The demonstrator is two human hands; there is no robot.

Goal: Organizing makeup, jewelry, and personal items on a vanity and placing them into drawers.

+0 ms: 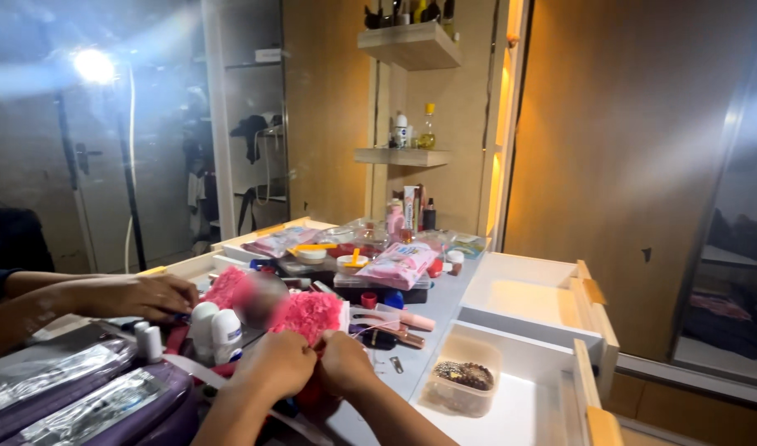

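A: Both hands are bunched together low in view, left hand [277, 363] and right hand [345, 363] knuckle to knuckle, each grip curled tight on something red; most of it is hidden beneath the fingers, so I cannot tell what it is.

B: And just past that grip?

A: A fluffy pink fabric pouch [306, 314], touching the knuckles, close so both hands can work without stretching. Left of the grip stand two white roll-on bottles [215, 329], upright.

B: Another arm there?

A: Yes, a second person's hand [151, 296], further left, resting on the cluttered white surface [444, 310]. Right of the grip, a clear plastic tub [463, 376] sits in an open drawer.
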